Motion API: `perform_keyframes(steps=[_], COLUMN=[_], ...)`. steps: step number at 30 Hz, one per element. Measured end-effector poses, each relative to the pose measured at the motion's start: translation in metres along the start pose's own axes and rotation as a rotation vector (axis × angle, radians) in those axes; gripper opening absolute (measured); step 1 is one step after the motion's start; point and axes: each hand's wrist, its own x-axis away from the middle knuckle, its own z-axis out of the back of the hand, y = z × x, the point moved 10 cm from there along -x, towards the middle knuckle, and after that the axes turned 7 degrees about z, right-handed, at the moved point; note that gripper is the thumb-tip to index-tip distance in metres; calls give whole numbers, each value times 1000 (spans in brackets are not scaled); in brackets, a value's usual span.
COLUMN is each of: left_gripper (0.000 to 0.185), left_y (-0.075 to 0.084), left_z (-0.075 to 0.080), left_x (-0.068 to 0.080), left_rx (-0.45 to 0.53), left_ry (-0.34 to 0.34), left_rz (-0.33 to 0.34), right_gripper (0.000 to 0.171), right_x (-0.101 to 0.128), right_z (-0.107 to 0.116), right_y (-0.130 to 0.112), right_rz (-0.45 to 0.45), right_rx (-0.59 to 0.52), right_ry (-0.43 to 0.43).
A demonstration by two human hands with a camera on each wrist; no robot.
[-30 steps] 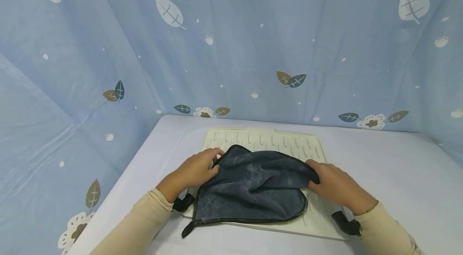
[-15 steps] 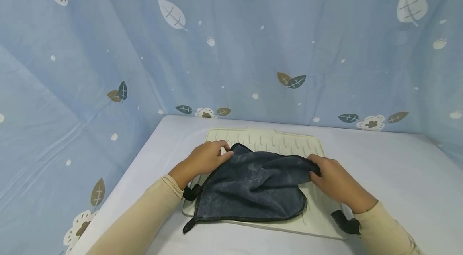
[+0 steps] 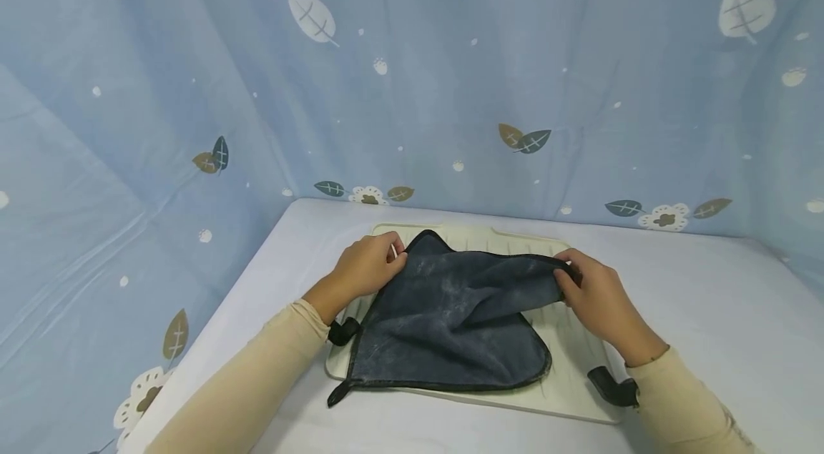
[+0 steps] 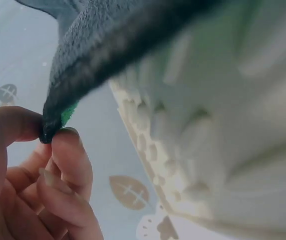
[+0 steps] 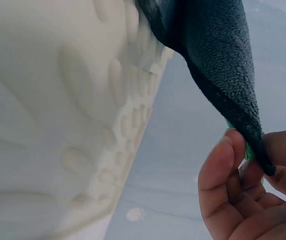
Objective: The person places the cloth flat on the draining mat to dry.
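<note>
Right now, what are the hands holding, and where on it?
Both hold the dark cloth: the left hand pinches its far-left corner, the right hand its far-right corner, above the cream mat.

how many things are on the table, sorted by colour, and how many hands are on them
dark blue: 1, the cloth
cream: 1, the ridged mat under the cloth
hands: 2, the left hand and the right hand, each pinching a far corner of the cloth
total: 2 things, 2 hands

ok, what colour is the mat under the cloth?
Cream mat, best seen in the head view.
</note>
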Motion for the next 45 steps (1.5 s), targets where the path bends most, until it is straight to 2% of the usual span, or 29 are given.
perform_keyframes(steps=[12,19,26,31,38,42,45], left_gripper=[15,17,16,17,18,17,16], left_y=[-13,-20,-26,-31,-39,-39,-39], left_z=[11,11,12,8,-2,-6,-7], left_x=[-11,-18,-26,-29,-35,-37,-32], left_rx=[-69,-149,-209,-219,-230,-240,-239], left_ry=[32,20,28,-5,-68,-81,-77], left_rz=[36,47,70,95,134,134,136], right_gripper=[24,21,24,24,26,31,33], right_x=[-39,-63,-82,-93,-95,-87,-76], right_z=[9,8,5,-2,-18,-27,-28], right_y=[6,17,26,31,42,49,46], right_rz=[23,18,-89,-137,-173,-183,-152], right_rx=[106,165,213,231,251,225,204], right_ry=[-37,-56,-65,-66,-136,-176,-165])
